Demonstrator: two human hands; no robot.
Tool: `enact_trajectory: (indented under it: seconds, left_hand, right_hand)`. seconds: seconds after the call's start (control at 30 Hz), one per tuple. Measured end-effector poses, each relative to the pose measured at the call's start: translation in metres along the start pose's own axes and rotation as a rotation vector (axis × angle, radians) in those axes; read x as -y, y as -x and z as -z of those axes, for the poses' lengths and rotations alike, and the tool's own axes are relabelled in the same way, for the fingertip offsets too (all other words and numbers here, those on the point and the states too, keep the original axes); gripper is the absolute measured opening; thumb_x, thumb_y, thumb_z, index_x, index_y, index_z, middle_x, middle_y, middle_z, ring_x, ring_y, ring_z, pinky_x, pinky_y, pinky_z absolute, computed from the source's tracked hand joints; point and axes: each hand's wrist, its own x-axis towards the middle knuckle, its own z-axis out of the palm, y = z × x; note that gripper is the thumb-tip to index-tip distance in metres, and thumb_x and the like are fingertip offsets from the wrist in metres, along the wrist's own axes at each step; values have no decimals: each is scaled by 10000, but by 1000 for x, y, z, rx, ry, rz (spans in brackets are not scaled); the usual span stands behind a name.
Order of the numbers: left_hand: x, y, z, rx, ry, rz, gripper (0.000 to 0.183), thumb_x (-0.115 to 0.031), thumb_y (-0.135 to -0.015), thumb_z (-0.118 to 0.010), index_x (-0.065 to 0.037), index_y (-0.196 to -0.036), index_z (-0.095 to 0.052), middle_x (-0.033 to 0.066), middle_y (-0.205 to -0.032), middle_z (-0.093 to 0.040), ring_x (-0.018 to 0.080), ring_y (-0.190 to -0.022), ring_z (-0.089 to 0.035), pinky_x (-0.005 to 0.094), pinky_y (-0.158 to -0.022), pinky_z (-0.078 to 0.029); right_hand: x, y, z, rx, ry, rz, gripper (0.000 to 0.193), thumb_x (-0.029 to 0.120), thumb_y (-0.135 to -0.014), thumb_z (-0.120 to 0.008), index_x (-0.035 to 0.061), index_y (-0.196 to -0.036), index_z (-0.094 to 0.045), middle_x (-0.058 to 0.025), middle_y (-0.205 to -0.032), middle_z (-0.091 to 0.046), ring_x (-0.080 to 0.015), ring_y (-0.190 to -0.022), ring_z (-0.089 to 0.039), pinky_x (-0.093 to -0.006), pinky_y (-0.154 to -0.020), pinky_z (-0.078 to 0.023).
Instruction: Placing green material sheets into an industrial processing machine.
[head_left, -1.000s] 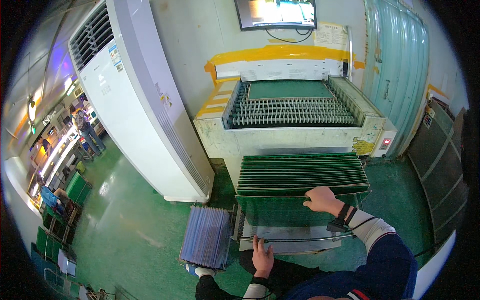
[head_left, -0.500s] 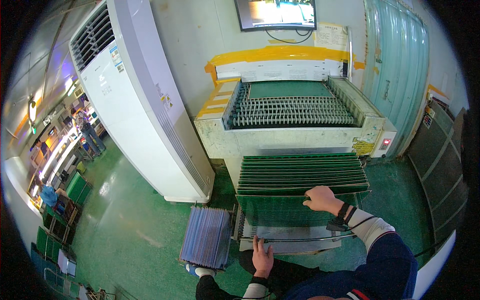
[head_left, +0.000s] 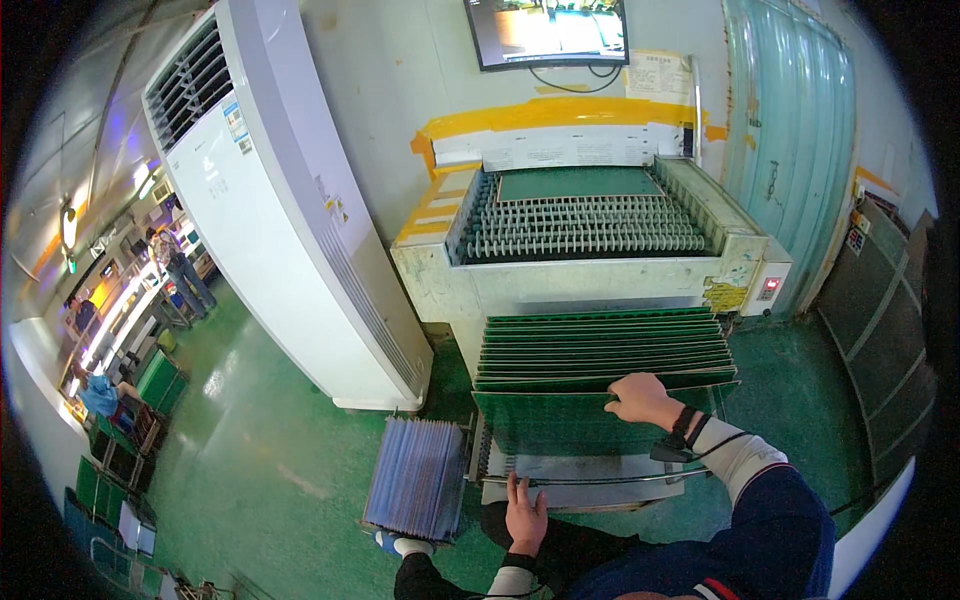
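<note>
My right hand (head_left: pixel 640 399) is closed on the top edge of a dark green, thin flat panel (head_left: pixel 555 428), which stands in front of a row of similar green panels (head_left: pixel 600 345) in a rack. My left hand (head_left: pixel 525 520) lies lower down, its fingers stretched forward and touching the metal bar (head_left: pixel 600 481) along the rack's near side. Its fingertips rest at the bar. Behind the rack stands a pale conveyor machine (head_left: pixel 590 285) with rows of rollers (head_left: pixel 585 225). One green panel (head_left: pixel 575 183) lies flat on the far rollers.
A rack of bluish thin panels (head_left: pixel 413 480) stands on the floor at my left, beside my foot. A tall white air conditioner (head_left: pixel 300 240) rises behind it. Dark framed screens (head_left: pixel 880 330) lean at the right wall. Other people (head_left: pixel 180 270) are at a lit bench far left.
The view has tilted very slightly. Both hands keep their places on the green panel and at the bar.
</note>
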Motion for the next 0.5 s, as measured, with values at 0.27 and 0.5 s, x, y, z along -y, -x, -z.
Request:
enact_trajectory:
  seconds: [0.27, 0.5]
  left_hand:
    - [2, 0, -3, -38, -46, -37, 511, -254, -948, -682, -39, -1378, -510, 197, -1602, -361, 444, -1194, -615, 492, -867, -566]
    - [1, 1, -3, -32, -44, -33, 497, -254, -948, -683, -34, -1363, -519, 201, -1597, -368, 450, -1226, -595, 491, -887, -561]
  right_hand:
    - [3, 3, 3, -5, -5, 1, 361, 414, -867, -723, 75, -987, -753, -179, -907, -734, -395, -898, -706, -516, -770, -558]
    - [5, 5, 5, 15, 1, -28, 371, 422, -878, -712, 80, -1013, -754, -172, -925, -740, -385, -915, -712, -510, -787, -566]
